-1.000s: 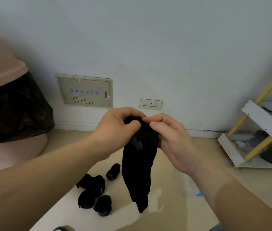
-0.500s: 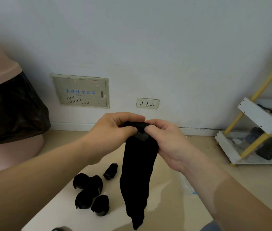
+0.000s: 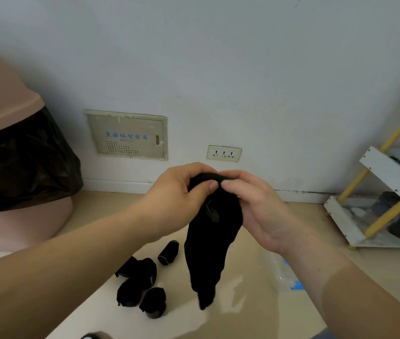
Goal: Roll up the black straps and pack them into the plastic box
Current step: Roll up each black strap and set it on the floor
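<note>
Black fabric hangs in the middle of the head view: a strap held up in front of the wall by both hands. The left hand grips its top end from the left, fingers curled over the upper edge and the thumb pressed on the near face. The right hand pinches the same end from the right, and its thumb tip almost meets the left thumb. Both hands are clamped on the strap. A small grey buckle shows on the strap just below the thumbs. The rest of the strap droops loose and narrows to a point that hangs above the floor.

On the floor, below and left of the hanging end, lies a cluster of rolls of black strap, touching one another. One more roll lies just beside them, nearer the wall. A clear plastic thing with a blue patch lies on the floor, partly hidden by the right forearm; I cannot tell whether it is the box.

At the left stands a pink bin lined with a black bag. A beige panel with blue lettering and a socket are set low in the wall. At the right edge stands a white and yellow rack holding dark things too blurred to name.
</note>
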`<state>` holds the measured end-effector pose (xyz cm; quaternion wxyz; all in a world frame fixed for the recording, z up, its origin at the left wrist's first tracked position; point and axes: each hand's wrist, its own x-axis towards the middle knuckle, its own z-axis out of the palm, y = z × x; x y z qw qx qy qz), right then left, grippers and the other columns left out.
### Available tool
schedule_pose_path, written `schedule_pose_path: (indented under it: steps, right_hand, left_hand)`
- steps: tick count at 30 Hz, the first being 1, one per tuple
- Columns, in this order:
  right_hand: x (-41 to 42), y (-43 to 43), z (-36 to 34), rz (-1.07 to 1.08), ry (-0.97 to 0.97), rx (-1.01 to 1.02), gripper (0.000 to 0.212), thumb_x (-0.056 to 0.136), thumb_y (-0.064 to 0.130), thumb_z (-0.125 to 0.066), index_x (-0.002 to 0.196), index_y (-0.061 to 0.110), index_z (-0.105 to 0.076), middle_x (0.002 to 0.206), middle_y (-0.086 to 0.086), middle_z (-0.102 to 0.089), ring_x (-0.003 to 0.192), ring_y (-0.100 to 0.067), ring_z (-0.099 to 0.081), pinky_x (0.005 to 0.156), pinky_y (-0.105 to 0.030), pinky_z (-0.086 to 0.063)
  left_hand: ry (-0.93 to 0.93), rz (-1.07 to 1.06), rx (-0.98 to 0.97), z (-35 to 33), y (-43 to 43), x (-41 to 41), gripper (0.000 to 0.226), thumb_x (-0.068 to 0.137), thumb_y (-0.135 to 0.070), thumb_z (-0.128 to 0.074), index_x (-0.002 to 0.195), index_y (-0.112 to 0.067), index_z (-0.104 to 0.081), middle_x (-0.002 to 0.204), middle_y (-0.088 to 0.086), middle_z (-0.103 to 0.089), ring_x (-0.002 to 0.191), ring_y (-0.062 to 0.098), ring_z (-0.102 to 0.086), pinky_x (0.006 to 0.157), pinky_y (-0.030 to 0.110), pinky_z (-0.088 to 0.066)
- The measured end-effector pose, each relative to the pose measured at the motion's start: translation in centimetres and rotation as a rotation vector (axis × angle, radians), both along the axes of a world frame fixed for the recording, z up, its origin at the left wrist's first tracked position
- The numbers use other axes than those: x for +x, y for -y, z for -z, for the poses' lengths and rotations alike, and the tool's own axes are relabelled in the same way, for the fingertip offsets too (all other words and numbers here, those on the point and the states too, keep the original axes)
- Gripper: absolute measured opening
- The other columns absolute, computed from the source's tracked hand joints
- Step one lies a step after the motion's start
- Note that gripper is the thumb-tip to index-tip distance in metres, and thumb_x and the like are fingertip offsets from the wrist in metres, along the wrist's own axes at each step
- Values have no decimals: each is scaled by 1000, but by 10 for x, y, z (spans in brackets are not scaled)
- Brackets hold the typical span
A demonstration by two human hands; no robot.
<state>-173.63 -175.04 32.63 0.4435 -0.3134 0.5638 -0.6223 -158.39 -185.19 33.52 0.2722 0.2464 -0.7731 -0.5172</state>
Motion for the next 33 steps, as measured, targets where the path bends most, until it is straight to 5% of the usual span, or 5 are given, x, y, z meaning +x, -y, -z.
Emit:
schedule_pose_path:
  steps: [4, 8, 13, 18, 33]
  right_hand:
    - [-5, -4, 0, -102, -100, 16, 35, 97, 38, -67, 113, 8, -74, 97, -5, -77, 90, -16, -73, 79, -31, -57]
    - [-3, -3, -1, -75, -11, -34, 38, 85, 30, -70, 115, 8, -70, 104, -16, -73, 95, -27, -70, 87, -42, -56]
    - [0, -3, -3, -31, 137, -26, 17, 96, 6, -68, 112, 11, -71, 106, -19, -75, 92, -30, -74, 81, -40, -64]
    - [1, -5, -2, 60, 3, -62, 26, 93, -11, -67, 102, 12, -76, 102, -16, -78, 95, -29, -76, 83, -39, -63]
    - [18, -1, -2, 43, 126, 22, 28, 107, 28, -59, 125, 10, -70, 125, -13, -76, 115, -26, -74, 92, -41, -58]
  left_hand:
    - [4, 5, -297, 6, 5, 3, 23, 101, -11, -67, 113, -27, -77, 96, -16, -78, 93, 3, -72, 87, 24, -57]
    - [6, 56, -457, 4, 9, 5, 27, 101, -14, -65, 122, -28, -76, 105, -17, -78, 100, 2, -72, 89, 23, -56]
    - [-15, 53, -49, 2, 3, 6, 32, 99, -15, -71, 125, -33, -72, 110, -13, -78, 106, 4, -72, 95, 22, -56]
    - [67, 63, 247, -2, -10, 5, 23, 107, -46, -51, 123, -38, -65, 107, -9, -74, 92, 4, -72, 74, 24, -59]
    - [74, -120, -8, 2, -16, -5, 15, 110, -38, -47, 118, -28, -54, 94, -12, -67, 82, -4, -64, 69, 19, -47]
